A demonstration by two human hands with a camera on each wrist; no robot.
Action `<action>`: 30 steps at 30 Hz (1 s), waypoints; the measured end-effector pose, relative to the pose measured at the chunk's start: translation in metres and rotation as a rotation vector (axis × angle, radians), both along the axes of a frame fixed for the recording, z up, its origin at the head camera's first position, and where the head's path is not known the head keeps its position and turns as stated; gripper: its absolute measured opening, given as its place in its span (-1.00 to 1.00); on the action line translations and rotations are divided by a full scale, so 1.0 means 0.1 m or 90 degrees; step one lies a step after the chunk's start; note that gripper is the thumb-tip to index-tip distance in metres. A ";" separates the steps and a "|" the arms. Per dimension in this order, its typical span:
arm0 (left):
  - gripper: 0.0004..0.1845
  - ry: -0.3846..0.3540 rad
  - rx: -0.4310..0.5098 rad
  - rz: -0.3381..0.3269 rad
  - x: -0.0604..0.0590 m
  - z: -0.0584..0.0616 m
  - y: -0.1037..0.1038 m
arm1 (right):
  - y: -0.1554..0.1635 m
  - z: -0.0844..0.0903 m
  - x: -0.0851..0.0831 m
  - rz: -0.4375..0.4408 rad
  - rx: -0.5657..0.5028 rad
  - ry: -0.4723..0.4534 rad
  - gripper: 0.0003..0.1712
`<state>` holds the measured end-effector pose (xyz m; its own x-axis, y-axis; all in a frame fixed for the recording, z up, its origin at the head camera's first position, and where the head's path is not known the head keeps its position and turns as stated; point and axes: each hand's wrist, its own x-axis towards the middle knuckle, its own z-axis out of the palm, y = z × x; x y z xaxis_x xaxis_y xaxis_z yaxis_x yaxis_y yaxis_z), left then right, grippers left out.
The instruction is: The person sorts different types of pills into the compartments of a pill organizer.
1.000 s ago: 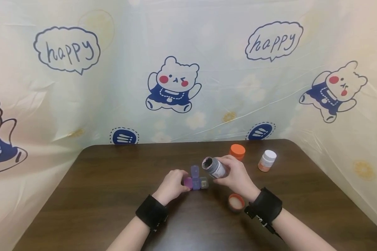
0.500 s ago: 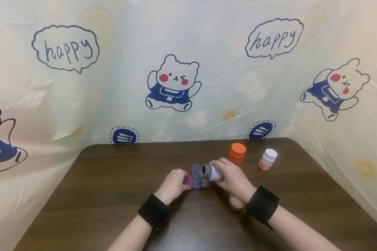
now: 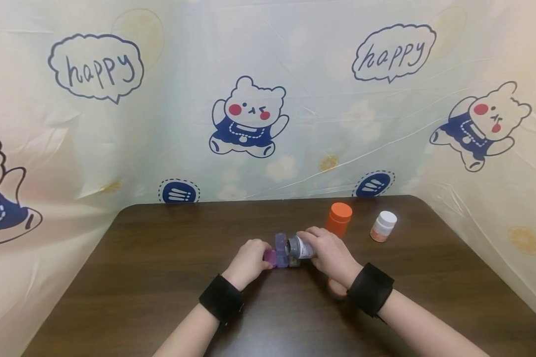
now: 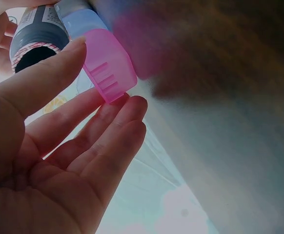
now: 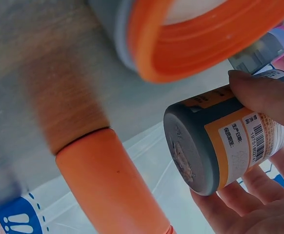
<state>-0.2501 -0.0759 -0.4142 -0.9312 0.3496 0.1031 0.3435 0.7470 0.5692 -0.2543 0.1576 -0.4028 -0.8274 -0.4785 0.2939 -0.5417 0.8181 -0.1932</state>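
Observation:
A small pill organizer with pink, purple-blue and greyish compartments (image 3: 282, 259) lies on the table, its purple lid (image 3: 280, 241) standing raised. My left hand (image 3: 248, 262) pinches the pink end (image 4: 110, 66) between thumb and fingers. In my right hand (image 3: 332, 255) is an uncapped dark grey pill bottle (image 3: 302, 248), gripped round its body and tipped with its mouth toward the left. That mouth hangs over the organizer, close to the raised lid. The bottle's dark opening (image 4: 34, 54) shows in the left wrist view; no pills can be made out.
An orange-lined cap (image 3: 336, 287) lies under my right wrist, inner side up. Behind the right hand stands an orange bottle (image 3: 338, 223). A white-capped bottle (image 3: 383, 227) is farther right. Printed cloth (image 3: 312, 124) hangs behind the brown table (image 3: 169, 243).
My right hand has lowered the bottle and tipped it farther, bringing its mouth down to the organizer. More of the orange bottle shows. My left hand keeps its hold on the pink end.

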 end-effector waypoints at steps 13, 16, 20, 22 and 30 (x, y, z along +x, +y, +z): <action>-0.68 -0.028 0.004 0.009 -0.01 -0.01 0.01 | -0.04 -0.02 -0.03 0.020 0.072 0.093 -0.33; -0.67 -0.031 0.004 0.011 -0.01 -0.01 0.01 | -0.05 -0.01 -0.03 0.025 0.079 0.109 -0.33; -0.67 -0.032 0.006 0.010 0.00 -0.01 0.01 | -0.05 0.01 -0.03 0.029 0.084 0.116 -0.33; -0.67 -0.031 0.007 0.010 0.00 -0.01 0.01 | -0.05 0.01 -0.02 0.030 0.087 0.117 -0.33; -0.68 -0.030 0.003 0.009 0.00 0.00 0.01 | -0.04 0.02 -0.03 0.046 0.105 0.163 -0.34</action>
